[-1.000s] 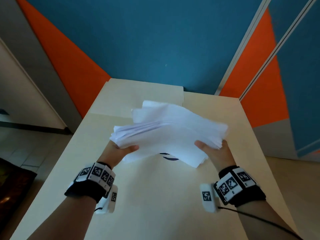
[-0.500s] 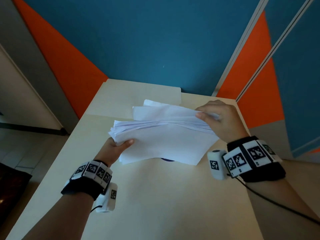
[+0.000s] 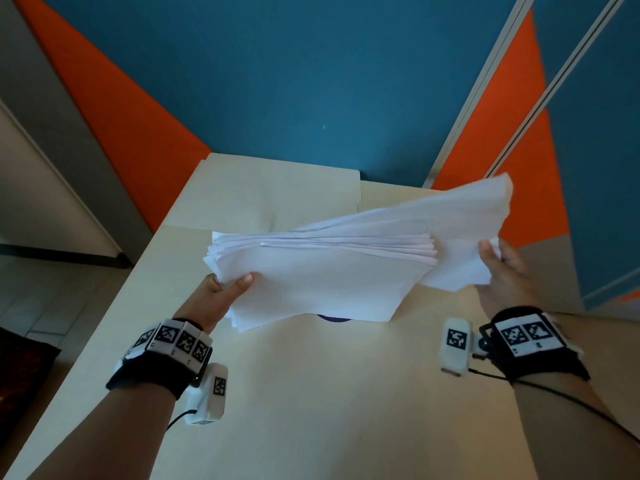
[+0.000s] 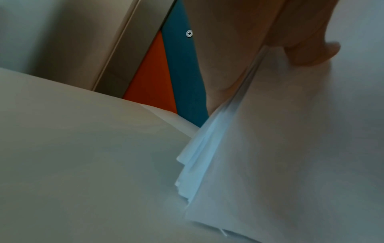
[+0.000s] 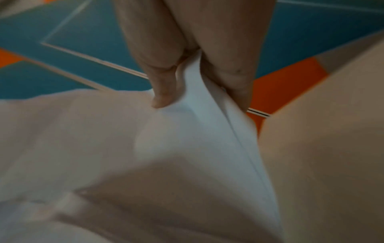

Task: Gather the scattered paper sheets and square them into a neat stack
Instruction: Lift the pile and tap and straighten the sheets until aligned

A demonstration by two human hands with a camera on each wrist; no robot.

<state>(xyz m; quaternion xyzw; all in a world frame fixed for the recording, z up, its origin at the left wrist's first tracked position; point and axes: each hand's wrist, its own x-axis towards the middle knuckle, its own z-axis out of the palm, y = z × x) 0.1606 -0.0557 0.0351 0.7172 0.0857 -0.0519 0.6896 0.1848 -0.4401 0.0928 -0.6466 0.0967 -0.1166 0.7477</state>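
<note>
A thick bundle of white paper sheets point(image 3: 322, 275) hangs above the pale table, edges fanned and uneven. My left hand point(image 3: 225, 289) grips its left corner, thumb on top; the left wrist view shows the thumb point(image 4: 311, 49) pressed on the stack point(image 4: 290, 148). My right hand point(image 3: 502, 268) pinches a few sheets point(image 3: 464, 233) pulled out to the right and tilted up, partly overlapping the bundle. In the right wrist view thumb and fingers point(image 5: 164, 85) pinch those sheets point(image 5: 199, 105).
The pale table point(image 3: 329, 393) runs from me to the blue and orange wall point(image 3: 311, 81). A cream folder point(image 3: 270, 188) lies flat at the table's far end. A dark blue mark point(image 3: 334, 319) peeks from under the bundle. Floor drops off left and right.
My right hand left the bundle's near right corner, reached to the far top edge, and has now drawn a few sheets out to the right. The left hand kept its grip.
</note>
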